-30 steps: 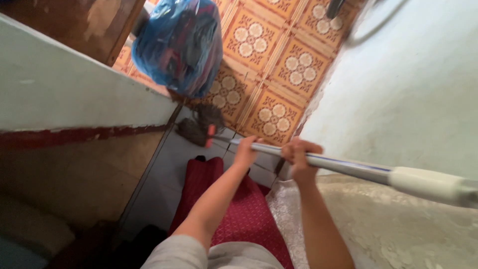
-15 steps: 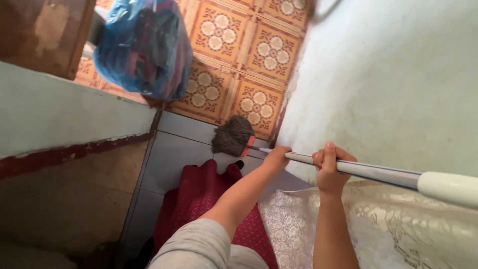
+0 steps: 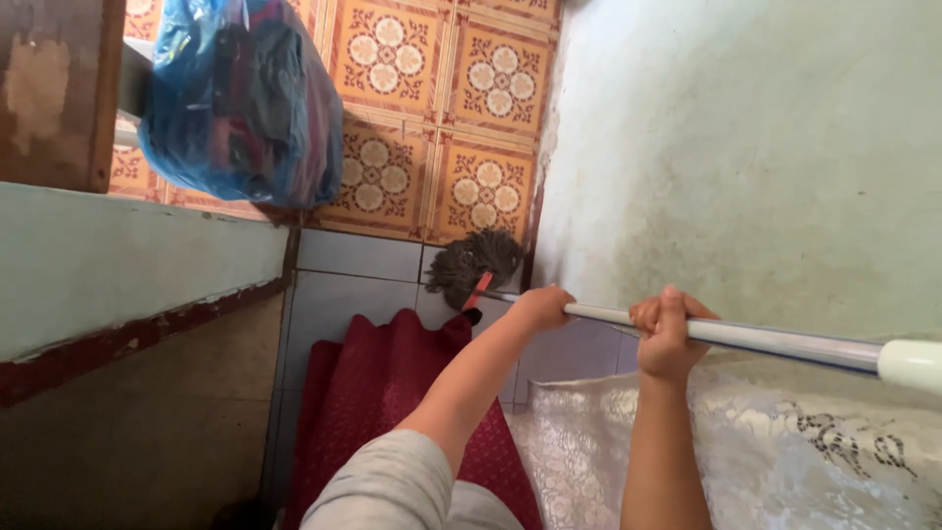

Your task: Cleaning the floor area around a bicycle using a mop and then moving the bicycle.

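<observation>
Both hands wrap the smooth metal mop handle (image 3: pixel 765 339) at mid-frame: the left hand (image 3: pixel 543 306) closed around it lower down, the right hand (image 3: pixel 669 334) fisted around it higher up. The shaggy grey mop head (image 3: pixel 473 265) lies on pale grey floor tiles (image 3: pixel 343 294) against the rough, stained wall (image 3: pixel 746 147). Below lie a red mat (image 3: pixel 392 378) and white lace cloth (image 3: pixel 785 461); at upper left, a crinkled blue plastic bag (image 3: pixel 235 98) sits on orange patterned tiles (image 3: pixel 432 108).

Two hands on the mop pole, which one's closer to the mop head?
The left hand: it grips the mop pole just behind the grey mop head. The right hand holds further back, toward the white end grip.
</observation>
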